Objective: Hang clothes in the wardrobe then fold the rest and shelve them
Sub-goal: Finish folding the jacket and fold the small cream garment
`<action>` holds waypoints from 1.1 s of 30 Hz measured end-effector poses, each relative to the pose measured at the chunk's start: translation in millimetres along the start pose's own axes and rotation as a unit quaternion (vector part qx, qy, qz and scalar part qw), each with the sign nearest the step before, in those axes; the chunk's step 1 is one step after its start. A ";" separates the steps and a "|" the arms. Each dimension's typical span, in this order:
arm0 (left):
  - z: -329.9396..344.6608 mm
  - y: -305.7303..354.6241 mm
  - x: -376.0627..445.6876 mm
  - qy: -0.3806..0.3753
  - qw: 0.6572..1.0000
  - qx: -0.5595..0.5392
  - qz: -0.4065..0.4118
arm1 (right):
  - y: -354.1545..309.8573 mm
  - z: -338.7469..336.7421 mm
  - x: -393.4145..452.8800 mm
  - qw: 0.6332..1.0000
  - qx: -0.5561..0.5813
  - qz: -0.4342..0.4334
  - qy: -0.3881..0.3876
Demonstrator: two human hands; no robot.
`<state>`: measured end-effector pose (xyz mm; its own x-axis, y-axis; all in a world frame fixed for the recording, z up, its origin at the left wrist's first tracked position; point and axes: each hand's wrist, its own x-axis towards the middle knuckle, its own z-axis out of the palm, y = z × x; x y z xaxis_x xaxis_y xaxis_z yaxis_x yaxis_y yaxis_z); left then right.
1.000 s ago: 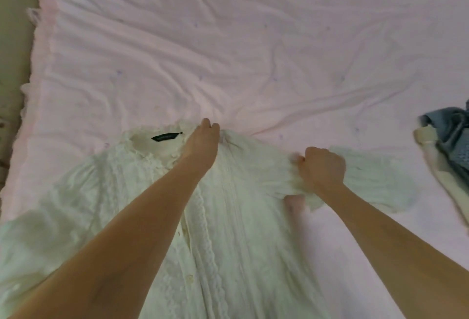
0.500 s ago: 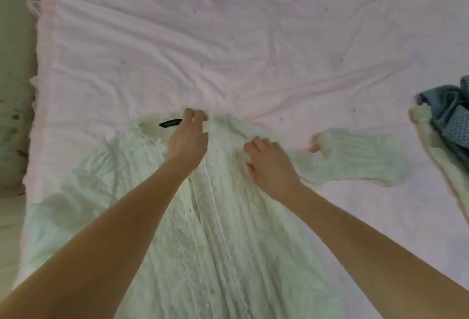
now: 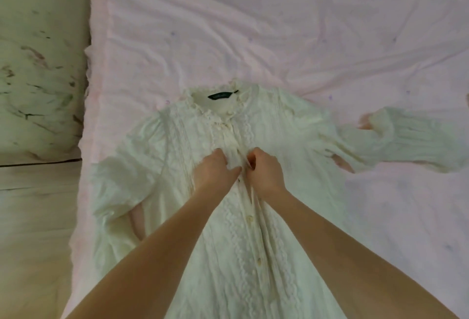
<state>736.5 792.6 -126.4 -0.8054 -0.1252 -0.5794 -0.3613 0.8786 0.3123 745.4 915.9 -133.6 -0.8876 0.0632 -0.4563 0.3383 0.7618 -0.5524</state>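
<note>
Head view: both hands' grip pinches white blouse placket; dark neck label unreadable.

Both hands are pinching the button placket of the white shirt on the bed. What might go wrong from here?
1. The left hand and right hand bunch the placket of the white shirt, which may set creases.
2. The left sleeve lies at the bed's edge and may slip off.
</note>
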 end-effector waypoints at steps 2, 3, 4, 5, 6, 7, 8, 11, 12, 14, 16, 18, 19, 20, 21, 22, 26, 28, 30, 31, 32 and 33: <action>-0.4 1.6 -1.5 0.003 1.000 0.026 0.002 | 4.0 -6.1 -0.6 0.997 0.067 0.023 -0.002; -1.0 3.5 -2.5 0.003 0.999 0.038 0.003 | 6.5 -7.9 -1.1 0.996 0.090 0.024 -0.008; -1.1 5.7 -3.2 0.003 0.999 0.050 0.006 | 7.7 -9.9 -2.4 0.994 0.108 0.021 -0.016; -0.7 8.0 -3.6 0.000 0.998 0.059 0.009 | 9.1 -10.8 -3.7 0.992 0.119 0.020 -0.019; 0.0 9.4 -3.2 -0.001 0.998 0.054 0.012 | 10.2 -11.7 -5.0 0.992 0.124 0.019 -0.020; -0.2 9.6 -2.2 -0.002 0.999 0.036 0.013 | 11.4 -11.5 -5.8 0.992 0.126 0.021 -0.012; -0.4 8.7 -1.3 0.001 1.000 0.007 0.011 | 12.0 -11.5 -7.1 0.991 0.129 0.022 -0.003; -1.4 -1.4 -3.6 -0.002 0.992 -0.122 -0.013 | 11.8 -8.8 -9.8 0.988 0.152 0.021 -0.009; -2.4 -5.7 -6.2 -0.004 0.985 -0.171 -0.022 | 10.1 -6.9 -10.6 0.988 0.150 0.020 -0.023; -4.0 -14.3 -11.8 -0.003 0.973 -0.229 -0.034 | 6.9 0.1 -10.4 0.994 0.100 0.011 -0.044; -5.5 -18.8 -14.4 -0.006 0.968 -0.247 -0.035 | 1.7 6.4 -9.2 0.998 0.040 0.005 -0.044; -6.7 -20.2 -14.3 -0.008 0.966 -0.257 -0.028 | -4.3 11.1 -7.5 0.999 -0.014 0.008 -0.037; -6.6 -19.8 -13.7 -0.006 0.966 -0.257 -0.024 | -6.8 12.9 -6.1 0.998 -0.044 0.005 -0.034; -6.6 -19.2 -13.4 -0.003 0.966 -0.259 -0.019 | -9.2 14.1 -4.7 0.997 -0.074 0.001 -0.034; -6.5 -18.5 -13.4 -0.001 0.965 -0.262 -0.015 | -10.9 14.5 -3.6 0.995 -0.098 -0.002 -0.034; -6.3 -18.1 -13.9 0.001 0.964 -0.265 -0.012 | -12.0 14.8 -2.7 0.993 -0.111 -0.002 -0.034; -7.1 -17.5 -16.1 0.022 0.957 -0.289 -0.014 | -10.2 13.4 2.2 0.999 -0.012 -0.020 -0.045; -7.3 -17.5 -16.5 0.034 0.953 -0.300 -0.019 | -7.7 11.3 2.2 0.996 0.035 -0.042 -0.077; -5.5 -16.2 -16.3 0.041 0.952 -0.303 -0.023 | -2.6 10.3 2.5 0.990 0.074 -0.045 -0.112; -3.9 -14.0 -16.7 0.043 0.951 -0.307 -0.025 | 0.8 9.2 3.0 0.987 0.102 -0.034 -0.123; -1.9 -12.0 -16.8 0.044 0.948 -0.314 -0.025 | 3.1 7.9 3.5 0.984 0.130 -0.017 -0.123; 0.9 -9.6 -16.1 0.042 0.946 -0.321 -0.022 | 5.2 5.3 4.4 0.982 0.155 0.001 -0.110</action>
<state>753.4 786.6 -120.7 -0.8073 -0.2161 -0.5491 -0.5852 0.4137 0.6974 745.0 916.7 -142.2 -0.8098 -0.1024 -0.5777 0.4481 0.5276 -0.7217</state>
